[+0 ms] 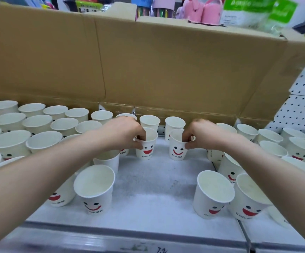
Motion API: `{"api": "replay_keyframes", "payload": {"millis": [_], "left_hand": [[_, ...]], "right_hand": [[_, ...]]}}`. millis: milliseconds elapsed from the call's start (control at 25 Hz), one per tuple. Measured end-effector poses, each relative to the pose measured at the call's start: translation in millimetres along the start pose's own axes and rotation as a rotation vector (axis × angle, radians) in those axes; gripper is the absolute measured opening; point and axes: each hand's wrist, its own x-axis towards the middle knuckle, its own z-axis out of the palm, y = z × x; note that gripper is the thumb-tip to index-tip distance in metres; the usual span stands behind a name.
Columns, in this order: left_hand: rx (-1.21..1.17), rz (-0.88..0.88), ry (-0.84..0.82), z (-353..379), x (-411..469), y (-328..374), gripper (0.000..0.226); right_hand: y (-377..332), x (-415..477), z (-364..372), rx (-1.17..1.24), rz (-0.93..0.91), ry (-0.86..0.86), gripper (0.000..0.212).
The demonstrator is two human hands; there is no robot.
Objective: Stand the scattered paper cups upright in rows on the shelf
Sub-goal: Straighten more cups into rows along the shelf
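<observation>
Paper cups point(38, 123) are standing upright across the shelf point(153, 190); I'm watching left hand point(124, 132) pinching left smiley cup point(148, 149) at its rim, right hand point(201, 134) pinching right smiley cup point(177, 149) likewise.

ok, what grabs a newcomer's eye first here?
Mid-frame, the left grip pinches the rim of the left smiley cup and the right grip that of the right smiley cup, both upright. A big cardboard box fills the top half behind them. Rows of white cups crowd both sides, leaving a bare strip of shelf down the middle.
</observation>
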Motion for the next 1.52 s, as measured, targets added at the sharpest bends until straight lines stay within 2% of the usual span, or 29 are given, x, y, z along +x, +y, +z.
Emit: {"api": "replay_keyframes", "payload": {"millis": [680,880,1120,1280,1360,1520], "left_hand": [[-0.018,-0.004,-0.006,-1,5,4,0.015],[-0.101,0.006,0.054,-17,-3,12,0.03],[-0.225,0.151,0.253,-53,-31,96,0.025],[-0.376,0.241,0.357,-37,-45,171,0.024],[-0.426,0.238,0.35,-24,-49,196,0.024],[-0.418,0.157,0.347,-8,-56,213,0.014]], "right_hand": [[-18,-3,-6,0.018,-0.039,0.005,0.012],[-14,-20,-21,0.103,-0.015,0.076,0.019],[-11,-91,-35,0.102,0.027,0.259,0.01],[-17,-152,-19,0.208,0.098,0.392,0.01],[-19,-179,-6,0.219,0.16,0.435,0.011],[-21,-212,18,0.137,0.274,0.413,0.013]]}}
